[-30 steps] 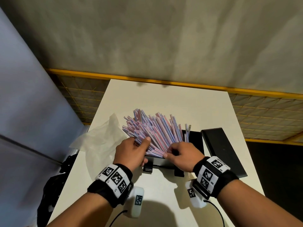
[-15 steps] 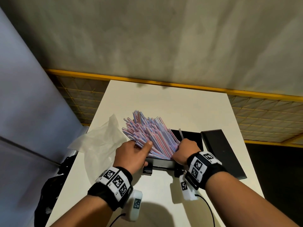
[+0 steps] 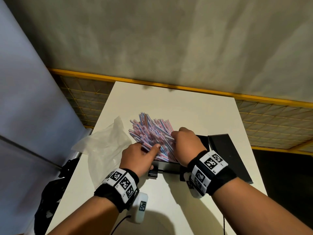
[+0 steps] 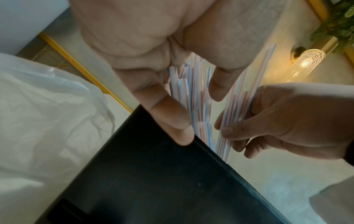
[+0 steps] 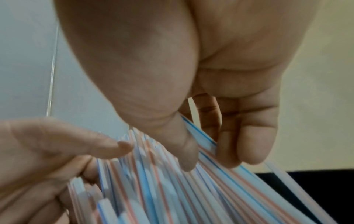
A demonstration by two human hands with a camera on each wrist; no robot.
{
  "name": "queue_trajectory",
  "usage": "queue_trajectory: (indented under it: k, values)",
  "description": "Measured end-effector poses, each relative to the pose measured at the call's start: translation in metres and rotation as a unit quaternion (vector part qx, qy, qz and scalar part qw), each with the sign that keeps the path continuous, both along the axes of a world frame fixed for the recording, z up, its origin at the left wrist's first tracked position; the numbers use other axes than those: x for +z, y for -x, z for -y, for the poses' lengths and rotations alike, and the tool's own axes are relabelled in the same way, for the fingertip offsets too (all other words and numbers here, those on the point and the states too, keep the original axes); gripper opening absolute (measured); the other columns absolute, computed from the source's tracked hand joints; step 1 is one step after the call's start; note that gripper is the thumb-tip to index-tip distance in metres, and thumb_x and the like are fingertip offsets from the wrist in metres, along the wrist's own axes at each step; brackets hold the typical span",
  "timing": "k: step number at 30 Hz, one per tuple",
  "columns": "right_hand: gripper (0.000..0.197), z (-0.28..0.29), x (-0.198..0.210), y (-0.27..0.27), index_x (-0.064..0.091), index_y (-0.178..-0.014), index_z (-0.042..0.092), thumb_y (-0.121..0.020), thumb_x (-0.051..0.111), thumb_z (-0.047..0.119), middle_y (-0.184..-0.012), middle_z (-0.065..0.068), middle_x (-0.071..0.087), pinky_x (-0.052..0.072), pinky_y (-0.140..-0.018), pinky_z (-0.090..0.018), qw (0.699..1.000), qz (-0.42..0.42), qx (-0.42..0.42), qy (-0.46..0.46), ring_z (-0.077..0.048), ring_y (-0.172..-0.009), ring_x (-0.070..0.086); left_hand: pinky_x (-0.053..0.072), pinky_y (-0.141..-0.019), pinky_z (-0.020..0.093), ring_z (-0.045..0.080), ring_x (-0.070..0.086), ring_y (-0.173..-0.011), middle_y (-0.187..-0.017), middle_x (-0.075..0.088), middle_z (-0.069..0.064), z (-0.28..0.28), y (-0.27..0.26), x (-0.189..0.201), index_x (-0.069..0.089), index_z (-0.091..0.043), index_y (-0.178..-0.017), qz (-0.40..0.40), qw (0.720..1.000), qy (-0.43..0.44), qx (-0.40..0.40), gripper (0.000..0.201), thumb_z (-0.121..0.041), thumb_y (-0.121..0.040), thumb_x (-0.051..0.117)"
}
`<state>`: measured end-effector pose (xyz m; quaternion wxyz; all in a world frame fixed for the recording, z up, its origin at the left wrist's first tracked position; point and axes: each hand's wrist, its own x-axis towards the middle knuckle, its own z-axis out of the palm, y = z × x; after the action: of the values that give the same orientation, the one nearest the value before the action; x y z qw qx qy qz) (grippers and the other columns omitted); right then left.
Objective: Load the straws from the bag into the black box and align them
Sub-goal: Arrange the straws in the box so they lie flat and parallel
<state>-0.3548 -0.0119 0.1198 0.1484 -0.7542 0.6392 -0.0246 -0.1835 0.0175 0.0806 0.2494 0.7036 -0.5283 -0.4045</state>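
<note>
Striped plastic straws (image 3: 152, 133), pink and blue on white, are piled in the black box (image 3: 166, 166) with their near ends down in it and their long axis fanning up and away to the left, so the far tips splay out over the surface (image 3: 177, 106). That lean is what the next move hangs on, we reckon: the bundle wants tipping back toward the right to sit square in the box. Our right hand (image 3: 186, 145) is on the right flank of the pile, and the right wrist view shows its fingers (image 5: 249, 145) and thumb curled round a sheaf of straws. Our left hand (image 3: 140, 156) sits at the near-left corner, thumb pressed on top of the pile, fingers hooked round the bundle's side. Both hands touch the straws; the left is nearer the splayed side. The empty clear bag (image 3: 103, 146) lies crumpled just left of the box, and the black lid (image 3: 228, 155) lies to the right
</note>
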Motion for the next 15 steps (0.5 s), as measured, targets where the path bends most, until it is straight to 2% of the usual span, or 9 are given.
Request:
queue_trajectory:
  k: [2,4,6,8,10,12,15]
  values:
    - [0.013,-0.001,-0.006,0.006,0.059,-0.094,0.010,-0.082,0.060,0.008,-0.092,-0.006,0.050,0.041,-0.067,-0.030,1.000,0.028,-0.007,-0.003,-0.031,-0.086,0.057,0.058,-0.076,0.037,0.008,0.071,-0.056,-0.052,0.068,-0.005,0.000,0.000,0.002,0.065,-0.009,-0.093,-0.001,1.000,0.000,-0.009,0.061,-0.068,-0.083,0.057]
    - [0.022,-0.005,-0.015,0.017,0.060,-0.100,0.010,-0.079,0.063,0.009,-0.092,-0.005,0.053,0.037,-0.068,-0.028,0.995,0.085,-0.042,0.022,-0.026,-0.082,0.055,0.058,-0.075,0.038,0.010,0.070,-0.054,-0.054,0.070,-0.001,-0.001,-0.001,0.006,0.063,-0.012,-0.085,-0.012,1.000,-0.005,-0.013,0.054,-0.066,-0.084,0.058]
    - [0.018,-0.011,-0.021,0.031,0.056,-0.091,0.012,-0.076,0.065,0.011,-0.085,-0.002,0.058,0.039,-0.065,-0.029,0.985,0.134,-0.097,0.044,-0.022,-0.074,0.052,0.059,-0.073,0.039,0.013,0.070,-0.052,-0.059,0.072,0.002,-0.003,-0.002,0.011,0.063,-0.011,-0.086,-0.031,0.999,-0.018,-0.016,0.051,-0.063,-0.086,0.059]
    - [0.016,-0.017,-0.026,0.043,0.055,-0.078,0.015,-0.079,0.070,0.022,-0.074,0.000,0.062,0.043,-0.060,-0.028,0.983,0.132,-0.127,-0.014,-0.020,-0.070,0.058,0.061,-0.070,0.041,0.018,0.071,-0.052,-0.063,0.073,0.005,-0.002,0.000,0.015,0.064,-0.009,-0.087,-0.057,0.998,-0.034,-0.015,0.049,-0.058,-0.088,0.060]
    - [0.032,-0.021,-0.031,0.048,0.062,-0.074,0.015,-0.086,0.068,0.044,-0.069,0.001,0.063,0.043,-0.056,-0.025,0.986,0.084,-0.090,-0.116,-0.016,-0.066,0.059,0.062,-0.065,0.041,0.022,0.071,-0.053,-0.069,0.074,0.009,-0.002,0.005,0.018,0.068,-0.009,-0.087,-0.094,0.994,-0.058,-0.002,0.044,-0.052,-0.090,0.062]
    - [0.048,-0.022,-0.034,0.048,0.062,-0.070,0.016,-0.092,0.054,0.058,-0.064,0.002,0.059,0.041,-0.059,-0.028,0.979,0.069,-0.040,-0.186,-0.013,-0.062,0.055,0.061,-0.057,0.038,0.025,0.072,-0.055,-0.078,0.075,0.009,-0.002,0.012,0.018,0.070,-0.012,-0.090,-0.129,0.988,-0.084,0.010,0.037,-0.048,-0.089,0.064]
    - [0.053,-0.022,-0.036,0.043,0.042,-0.058,0.020,-0.100,0.043,0.053,-0.058,0.005,0.044,0.032,-0.057,-0.030,0.972,0.089,0.007,-0.219,-0.010,-0.055,0.042,0.055,-0.048,0.030,0.027,0.072,-0.055,-0.081,0.074,0.009,-0.001,0.023,0.012,0.069,-0.013,-0.095,-0.139,0.985,-0.103,0.013,0.023,-0.035,-0.091,0.066]
